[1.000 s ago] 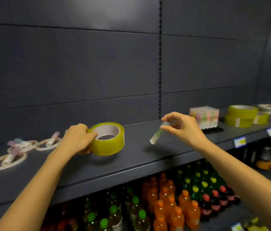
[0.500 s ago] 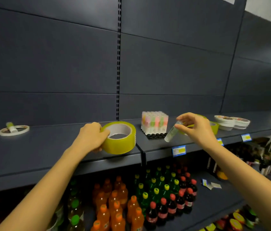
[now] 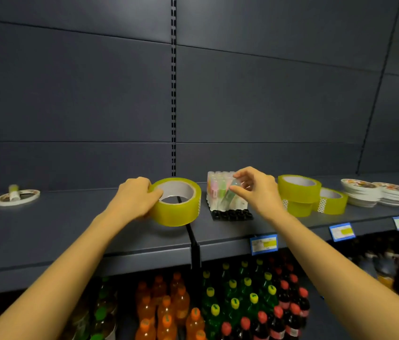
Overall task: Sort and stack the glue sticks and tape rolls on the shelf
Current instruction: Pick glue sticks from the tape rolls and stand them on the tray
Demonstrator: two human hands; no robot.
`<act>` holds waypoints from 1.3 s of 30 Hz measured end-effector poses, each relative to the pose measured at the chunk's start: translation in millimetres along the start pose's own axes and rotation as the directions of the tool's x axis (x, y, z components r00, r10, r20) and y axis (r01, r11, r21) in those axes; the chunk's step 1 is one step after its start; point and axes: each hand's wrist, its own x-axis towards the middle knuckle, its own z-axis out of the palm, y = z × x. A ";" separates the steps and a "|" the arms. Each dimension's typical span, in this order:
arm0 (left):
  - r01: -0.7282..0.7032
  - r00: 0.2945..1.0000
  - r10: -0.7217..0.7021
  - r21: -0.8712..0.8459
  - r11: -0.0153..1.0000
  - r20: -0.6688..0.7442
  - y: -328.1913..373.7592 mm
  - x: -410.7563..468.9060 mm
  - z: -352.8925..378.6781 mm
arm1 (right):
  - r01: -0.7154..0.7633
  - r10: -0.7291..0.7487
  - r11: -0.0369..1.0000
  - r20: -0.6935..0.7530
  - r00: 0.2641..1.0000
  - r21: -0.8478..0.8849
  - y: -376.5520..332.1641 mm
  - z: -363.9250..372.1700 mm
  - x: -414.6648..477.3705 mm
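My right hand pinches a tilted glue stick just before the glue-stick pack; my left hand grips a tape roll.

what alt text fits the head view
A person's left hand grips a yellow tape roll at a dark grey shelf, while the right hand pinches a clear glue stick by a block of upright pastel glue sticks. Stacked yellow tape rolls sit further right.

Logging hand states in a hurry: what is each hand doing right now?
Left hand: grips the yellow tape roll.
Right hand: pinches a clear glue stick by its upper end.
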 end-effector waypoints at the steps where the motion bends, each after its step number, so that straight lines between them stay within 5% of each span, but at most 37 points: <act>1: 0.003 1.000 -0.003 0.007 1.000 0.000 0.8 4.8 0.8 | 0.001 -0.001 1.000 0.015 1.000 0.001 2.0 5.8 4.3; 8: 0.026 1.000 -0.026 -0.010 1.000 -0.011 4.2 32.0 4.6 | 0.035 -0.020 0.992 0.128 0.992 -0.119 10.3 27.6 28.7; 15: 0.006 0.999 -0.007 -0.013 1.000 -0.033 18.0 44.1 5.7 | 0.229 -0.134 0.893 0.257 0.957 -0.387 7.5 34.5 38.9; 21: -0.023 0.998 0.021 -0.029 0.999 -0.061 45.4 48.9 4.5 | 0.325 -0.169 0.858 0.379 0.910 -0.398 9.3 17.0 44.1; 39: -0.244 0.970 0.242 -0.078 0.967 -0.030 302.4 85.9 123.9 | -0.008 0.081 0.914 0.162 0.983 -0.406 186.8 -235.4 40.4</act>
